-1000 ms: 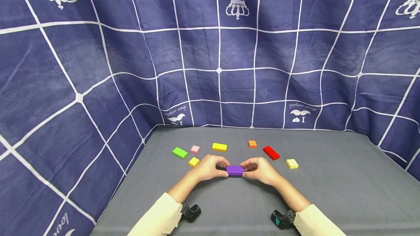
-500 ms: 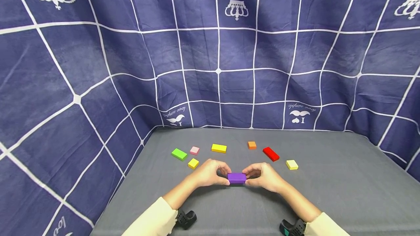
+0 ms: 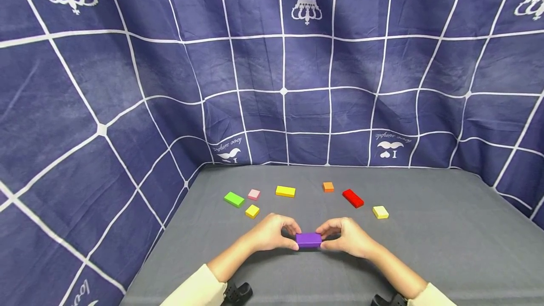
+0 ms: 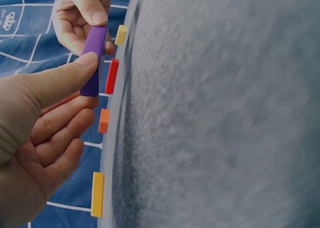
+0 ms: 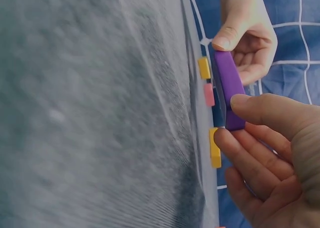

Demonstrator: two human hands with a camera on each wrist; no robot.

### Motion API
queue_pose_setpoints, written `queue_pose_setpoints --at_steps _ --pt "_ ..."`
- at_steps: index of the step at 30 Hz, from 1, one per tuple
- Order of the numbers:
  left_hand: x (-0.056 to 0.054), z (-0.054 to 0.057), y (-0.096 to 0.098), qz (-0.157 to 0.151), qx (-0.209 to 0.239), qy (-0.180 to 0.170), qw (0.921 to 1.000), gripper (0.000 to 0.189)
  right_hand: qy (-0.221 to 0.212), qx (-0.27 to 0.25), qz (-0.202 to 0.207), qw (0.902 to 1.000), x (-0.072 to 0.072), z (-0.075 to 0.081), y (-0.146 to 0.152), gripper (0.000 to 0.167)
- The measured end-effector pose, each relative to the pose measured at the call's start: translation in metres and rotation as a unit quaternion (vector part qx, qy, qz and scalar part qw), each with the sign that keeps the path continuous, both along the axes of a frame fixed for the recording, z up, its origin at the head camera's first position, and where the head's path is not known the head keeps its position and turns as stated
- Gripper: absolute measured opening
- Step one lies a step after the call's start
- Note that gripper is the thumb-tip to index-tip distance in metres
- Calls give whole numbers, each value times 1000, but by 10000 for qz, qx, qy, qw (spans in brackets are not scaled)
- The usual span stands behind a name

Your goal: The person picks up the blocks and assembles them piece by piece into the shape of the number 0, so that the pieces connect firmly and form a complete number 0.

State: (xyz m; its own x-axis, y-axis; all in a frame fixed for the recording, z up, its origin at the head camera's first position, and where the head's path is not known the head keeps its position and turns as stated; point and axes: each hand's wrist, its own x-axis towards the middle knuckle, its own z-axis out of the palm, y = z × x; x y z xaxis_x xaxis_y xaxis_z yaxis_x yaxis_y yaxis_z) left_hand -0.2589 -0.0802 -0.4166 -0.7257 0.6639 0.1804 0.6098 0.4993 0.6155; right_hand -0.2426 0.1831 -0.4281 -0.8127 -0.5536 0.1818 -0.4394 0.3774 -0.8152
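A purple rectangular block (image 3: 309, 240) spans the gap between the two hands, over the near middle of the grey table. My left hand (image 3: 274, 233) pinches its left end between thumb and fingers. The right hand (image 3: 346, 238) pinches the opposite end the same way. In the left wrist view the purple block (image 4: 93, 77) shows its long narrow side, with the left thumb pressed on it. From the right wrist, the purple block (image 5: 230, 87) has the right thumb on its near end and the left hand (image 5: 250, 35) at its far end.
Beyond the hands on the grey table (image 3: 425, 249) lie a green block (image 3: 234, 199), a pink block (image 3: 253, 194), two yellow blocks (image 3: 285, 191), an orange block (image 3: 328, 187), a red block (image 3: 353, 198) and a pale yellow block (image 3: 380, 212). A blue gridded cloth (image 3: 263, 65) hangs behind.
Both hands, still pinching the purple block, have moved toward the person and slightly right. The other blocks on the table have stayed in place.
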Motion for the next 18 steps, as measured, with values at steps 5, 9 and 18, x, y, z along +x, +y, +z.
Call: queue_pose_setpoints --at_steps 5,9,18 --pt "5 -1 0 -75 -62 0 10000 28 70 95 74 9999 5 -3 0 25" --pt "11 -1 0 -115 -91 2 9999 28 187 156 159 9996 9 -3 1 24" --pt "21 -2 1 -105 -209 -2 9997 28 336 27 346 9988 18 -3 0 23"
